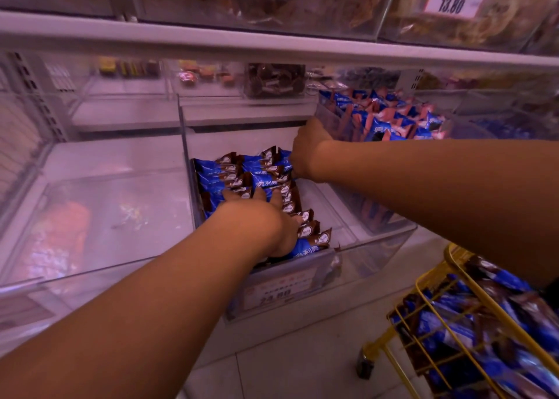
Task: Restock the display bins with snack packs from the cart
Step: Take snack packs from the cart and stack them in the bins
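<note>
Blue and brown snack packs [239, 174] lie in rows in the left half of a clear display bin [375, 247] on the lower shelf. My left hand [266, 220] lies flat on the near packs, fingers spread and pressing them down. My right hand [308, 147] reaches to the bin's far right side, fingers curled down among the packs at the back; whether it grips one is hidden. At the lower right a yellow wire cart [435, 280] holds several more of the same packs [453, 329].
A neighbouring bin [393, 117] to the right holds blue and pink packs. The clear bin [99, 217] on the left shows only reflections. An upper shelf edge [272, 44] overhangs. A price tag [281, 286] hangs on the bin front. Tiled floor lies below.
</note>
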Demonstrator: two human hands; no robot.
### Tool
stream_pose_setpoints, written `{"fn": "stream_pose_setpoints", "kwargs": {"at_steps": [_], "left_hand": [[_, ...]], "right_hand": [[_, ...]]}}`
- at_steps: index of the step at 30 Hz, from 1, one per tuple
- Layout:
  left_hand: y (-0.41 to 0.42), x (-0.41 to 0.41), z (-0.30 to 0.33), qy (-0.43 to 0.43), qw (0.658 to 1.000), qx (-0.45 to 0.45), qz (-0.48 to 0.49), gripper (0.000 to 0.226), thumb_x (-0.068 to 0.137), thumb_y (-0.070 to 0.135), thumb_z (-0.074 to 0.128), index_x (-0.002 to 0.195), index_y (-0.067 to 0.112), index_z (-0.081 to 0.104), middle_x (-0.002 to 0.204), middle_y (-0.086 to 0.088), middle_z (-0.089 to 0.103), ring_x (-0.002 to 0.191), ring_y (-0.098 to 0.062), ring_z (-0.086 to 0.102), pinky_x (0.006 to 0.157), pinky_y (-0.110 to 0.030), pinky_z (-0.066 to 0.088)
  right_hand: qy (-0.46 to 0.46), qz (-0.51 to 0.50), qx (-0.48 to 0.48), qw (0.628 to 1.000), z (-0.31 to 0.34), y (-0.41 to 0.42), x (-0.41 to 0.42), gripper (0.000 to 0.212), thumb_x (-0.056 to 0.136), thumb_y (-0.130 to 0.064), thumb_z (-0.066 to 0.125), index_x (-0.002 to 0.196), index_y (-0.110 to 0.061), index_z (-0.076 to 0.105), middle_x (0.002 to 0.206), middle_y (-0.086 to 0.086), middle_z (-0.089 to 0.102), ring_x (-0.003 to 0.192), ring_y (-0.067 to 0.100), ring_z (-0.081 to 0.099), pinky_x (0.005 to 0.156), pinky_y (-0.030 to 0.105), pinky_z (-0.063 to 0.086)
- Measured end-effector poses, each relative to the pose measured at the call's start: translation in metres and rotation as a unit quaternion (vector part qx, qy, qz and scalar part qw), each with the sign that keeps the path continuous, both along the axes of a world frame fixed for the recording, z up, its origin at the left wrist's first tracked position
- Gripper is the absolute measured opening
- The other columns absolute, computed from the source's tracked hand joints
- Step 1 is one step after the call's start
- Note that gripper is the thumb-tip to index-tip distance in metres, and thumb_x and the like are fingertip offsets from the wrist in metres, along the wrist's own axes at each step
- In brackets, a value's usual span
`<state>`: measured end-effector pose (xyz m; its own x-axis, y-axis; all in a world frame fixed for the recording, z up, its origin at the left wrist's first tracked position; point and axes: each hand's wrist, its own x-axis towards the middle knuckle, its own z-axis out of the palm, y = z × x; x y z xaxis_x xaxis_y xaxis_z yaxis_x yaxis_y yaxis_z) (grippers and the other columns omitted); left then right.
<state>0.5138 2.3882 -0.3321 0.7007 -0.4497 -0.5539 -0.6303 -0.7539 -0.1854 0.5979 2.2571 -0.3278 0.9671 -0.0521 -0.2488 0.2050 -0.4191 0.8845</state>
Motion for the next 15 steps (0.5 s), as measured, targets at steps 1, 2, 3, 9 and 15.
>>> {"fn": "stream_pose_setpoints", "kwargs": {"at_steps": [1,2,3,9,15], "left_hand": [[0.000,0.000,0.001,0.000,1.000,-0.002,0.001,0.063,0.105,0.043,0.031,0.154,0.041,-0.008,0.163,-0.004,-0.023,0.149,-0.041,-0.016,0.111,-0.075,0.002],[0.000,-0.001,0.002,0.001,1.000,-0.002,-0.002,0.061,0.105,0.043,0.030,0.154,0.042,-0.007,0.163,-0.002,-0.024,0.149,-0.038,-0.017,0.112,-0.075,0.001],[0.000,-0.002,0.002,0.001,1.000,0.000,-0.008,0.060,0.106,0.042,0.030,0.153,0.044,-0.007,0.163,-0.001,-0.023,0.149,-0.036,-0.017,0.112,-0.075,0.001],[-0.002,0.000,0.004,0.000,0.999,0.036,-0.038,0.066,0.105,0.033,0.036,0.154,0.041,-0.008,0.163,-0.006,-0.024,0.150,-0.040,-0.014,0.109,-0.078,0.005],[-0.001,0.003,0.002,-0.006,0.998,0.038,-0.054,0.061,0.106,0.035,0.033,0.154,0.044,-0.004,0.163,-0.002,-0.024,0.150,-0.039,-0.014,0.112,-0.074,0.009]], "right_hand": [[-0.004,-0.007,-0.012,1.000,-0.002,0.001,0.000,0.033,0.097,-0.045,0.048,0.116,-0.019,0.054,0.105,0.011,0.058,0.102,0.030,0.054,0.095,0.041,0.044],[-0.008,-0.014,-0.017,1.000,-0.002,0.001,-0.001,0.035,0.096,-0.044,0.048,0.118,-0.018,0.054,0.109,0.012,0.057,0.103,0.030,0.054,0.095,0.041,0.044],[-0.010,-0.016,-0.013,1.000,0.000,0.000,-0.002,0.037,0.095,-0.044,0.049,0.119,-0.016,0.053,0.112,0.013,0.056,0.105,0.030,0.053,0.095,0.040,0.044],[-0.032,0.061,0.247,0.967,0.022,-0.016,0.003,0.029,0.087,-0.021,0.071,0.112,-0.010,0.060,0.109,0.010,0.061,0.086,0.025,0.056,0.069,0.035,0.044],[-0.041,0.064,0.287,0.955,0.012,-0.023,0.012,0.041,0.080,-0.016,0.078,0.116,-0.011,0.059,0.117,0.015,0.060,0.092,0.029,0.061,0.070,0.034,0.041]]}}
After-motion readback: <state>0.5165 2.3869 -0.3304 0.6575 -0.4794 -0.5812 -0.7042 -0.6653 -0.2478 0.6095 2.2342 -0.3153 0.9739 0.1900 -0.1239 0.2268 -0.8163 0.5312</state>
